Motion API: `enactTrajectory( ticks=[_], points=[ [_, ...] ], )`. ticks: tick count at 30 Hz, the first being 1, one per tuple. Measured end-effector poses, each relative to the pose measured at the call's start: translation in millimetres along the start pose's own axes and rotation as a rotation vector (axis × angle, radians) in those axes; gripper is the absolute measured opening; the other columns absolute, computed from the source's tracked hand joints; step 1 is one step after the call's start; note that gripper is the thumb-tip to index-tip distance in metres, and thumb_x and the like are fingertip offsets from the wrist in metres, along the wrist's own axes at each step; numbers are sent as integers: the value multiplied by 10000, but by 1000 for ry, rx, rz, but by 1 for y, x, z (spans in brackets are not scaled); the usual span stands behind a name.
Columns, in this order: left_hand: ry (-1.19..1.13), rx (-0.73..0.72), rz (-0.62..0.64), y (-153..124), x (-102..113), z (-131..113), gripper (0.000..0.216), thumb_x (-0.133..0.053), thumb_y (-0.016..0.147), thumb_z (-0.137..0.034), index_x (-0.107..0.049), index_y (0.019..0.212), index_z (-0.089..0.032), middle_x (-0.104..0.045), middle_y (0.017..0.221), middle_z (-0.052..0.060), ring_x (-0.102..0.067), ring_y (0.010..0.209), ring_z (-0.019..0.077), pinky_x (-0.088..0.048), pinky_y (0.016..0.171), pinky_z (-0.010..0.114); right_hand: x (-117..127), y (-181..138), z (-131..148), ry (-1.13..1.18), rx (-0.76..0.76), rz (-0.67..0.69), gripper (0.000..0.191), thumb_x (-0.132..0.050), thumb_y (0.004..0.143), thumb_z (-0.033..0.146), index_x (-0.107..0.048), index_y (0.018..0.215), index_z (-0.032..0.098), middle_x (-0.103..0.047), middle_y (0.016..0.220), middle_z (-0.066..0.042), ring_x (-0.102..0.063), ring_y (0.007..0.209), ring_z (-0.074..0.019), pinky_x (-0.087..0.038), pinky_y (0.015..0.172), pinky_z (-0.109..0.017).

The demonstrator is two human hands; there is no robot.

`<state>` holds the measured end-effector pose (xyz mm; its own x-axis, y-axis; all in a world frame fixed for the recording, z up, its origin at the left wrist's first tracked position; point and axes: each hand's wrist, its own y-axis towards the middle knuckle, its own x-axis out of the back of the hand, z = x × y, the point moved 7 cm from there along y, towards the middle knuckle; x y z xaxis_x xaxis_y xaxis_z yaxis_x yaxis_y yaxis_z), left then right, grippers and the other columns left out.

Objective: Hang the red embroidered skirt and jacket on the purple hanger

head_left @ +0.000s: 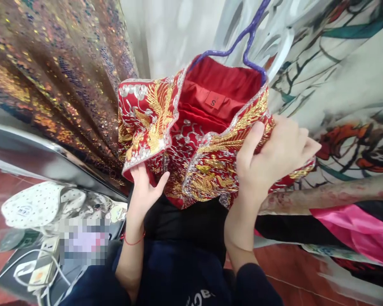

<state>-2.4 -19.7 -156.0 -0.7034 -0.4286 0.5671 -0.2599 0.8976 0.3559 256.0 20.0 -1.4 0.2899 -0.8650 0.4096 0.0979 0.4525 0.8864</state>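
A red jacket [221, 170] with gold and silver embroidery hangs from a purple hanger [252, 29] in front of me. Its neckline gapes, showing red satin lining and a size label [214, 101] marked S. The fingers of my left hand [143, 193] reach under the lower edge of the jacket's left panel, which hides their tips; the thumb stands apart from the cloth. At the right side, my right hand [272, 155] grips the jacket, thumb on the embroidered front and some fingers behind the fabric.
Sequined fabric [60, 80] drapes at the left. White scrollwork [284, 46] stands behind the hanger, and painted cloth [347, 110] hangs to the right. Lower left are a dotted white cloth item [33, 204] and a power strip [44, 263] with cables. Pink fabric [360, 231] lies lower right.
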Motion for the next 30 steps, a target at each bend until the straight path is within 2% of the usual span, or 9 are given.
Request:
enactTrajectory(
  ticks=[2,5,10,12,14,17,22,27,30],
  points=[
    [95,9,-61,4,3,6,1083,-705,835,-586,-132,1614,-98,-34,1703,250,85,1593,405,-1,1287,605,-2,-2,-5,9,16,3,424,-362,1056,445,-659,1070,144,-672,933,-107,-609,889,-258,-392,885,-489],
    [142,6,-156,23,14,8,1166,-680,825,-643,-50,1617,-65,79,1700,263,178,1571,425,46,1272,628,-1,-3,-10,8,41,15,398,-380,1047,429,-658,1058,145,-668,913,-106,-578,847,-245,-370,856,-460],
    [160,-155,-361,86,54,-34,1182,-632,824,-713,25,1650,-179,153,1728,112,313,1536,350,81,1289,578,-5,1,-14,-4,114,-37,314,-434,1008,378,-656,973,159,-654,844,-87,-533,753,-219,-332,787,-401],
    [155,-180,-384,115,62,-50,1105,-600,852,-695,-8,1658,-223,158,1732,47,333,1528,338,31,1294,591,-5,3,-15,2,154,-101,292,-448,989,360,-640,881,168,-632,761,-66,-501,676,-196,-315,751,-381],
    [136,-191,-363,140,62,-56,1026,-601,873,-612,-60,1659,-238,122,1737,51,322,1532,350,-2,1279,646,-3,4,-16,8,207,-173,274,-460,971,332,-608,797,181,-602,678,-43,-465,609,-173,-302,719,-365],
    [103,-233,-343,162,64,-51,854,-562,907,-478,-205,1642,-229,-32,1743,92,197,1580,354,-32,1278,653,-2,8,-18,12,302,-239,248,-484,944,284,-560,727,193,-559,592,-14,-429,548,-149,-296,675,-344],
    [91,-421,-373,175,93,-45,568,-371,998,-429,-473,1509,-202,-379,1651,49,-168,1597,271,-191,1285,523,-8,18,-26,119,379,-244,267,-476,930,245,-496,667,205,-522,539,3,-421,513,-133,-300,626,-326],
    [-13,-455,-1,189,98,-59,507,-420,920,-299,-575,1389,-183,-624,1444,65,-542,1383,252,-413,1195,457,-15,22,-33,135,331,-187,285,-452,929,272,-508,658,206,-534,545,-11,-449,502,-139,-312,623,-328],
    [-142,-426,31,183,98,-70,467,-426,892,-249,-616,1311,-168,-671,1370,83,-632,1260,240,-479,1129,426,-15,21,-32,139,336,-176,235,-476,916,253,-536,695,201,-549,567,-15,-461,517,-144,-314,637,-333]
  ],
)
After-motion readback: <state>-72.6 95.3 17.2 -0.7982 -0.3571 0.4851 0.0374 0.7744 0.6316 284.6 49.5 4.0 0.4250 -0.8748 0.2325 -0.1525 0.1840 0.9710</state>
